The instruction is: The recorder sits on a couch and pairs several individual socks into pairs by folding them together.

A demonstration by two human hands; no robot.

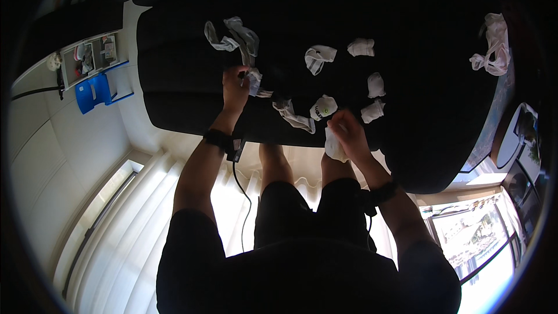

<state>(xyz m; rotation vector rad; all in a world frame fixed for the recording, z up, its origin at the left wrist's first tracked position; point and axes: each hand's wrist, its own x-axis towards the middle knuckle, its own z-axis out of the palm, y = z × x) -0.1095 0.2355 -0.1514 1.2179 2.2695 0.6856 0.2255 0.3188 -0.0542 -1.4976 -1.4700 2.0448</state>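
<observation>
My left hand [236,89] pinches a small pale crumpled piece [255,80] on the black-covered surface [183,78]. Close beyond it lie two long greyish-white strips [245,37], loosely curled. My right hand [351,133] grips a white bundle [335,145] at the surface's near edge, above my leg. Just past that hand rests a white bundle with dark writing and a green mark [324,107]. Between my hands stretches a bent grey-white strip [296,118]. Whether these pieces are cloth or plastic film, I cannot tell.
Several compact white bundles [375,85] lie to the right, and a curled white piece [319,58] farther back. A pinkish plastic bag [496,46] sits at the far right. On the left are a blue chair [93,93] and a shelf [89,59]. A cable [246,209] hangs from my left wrist.
</observation>
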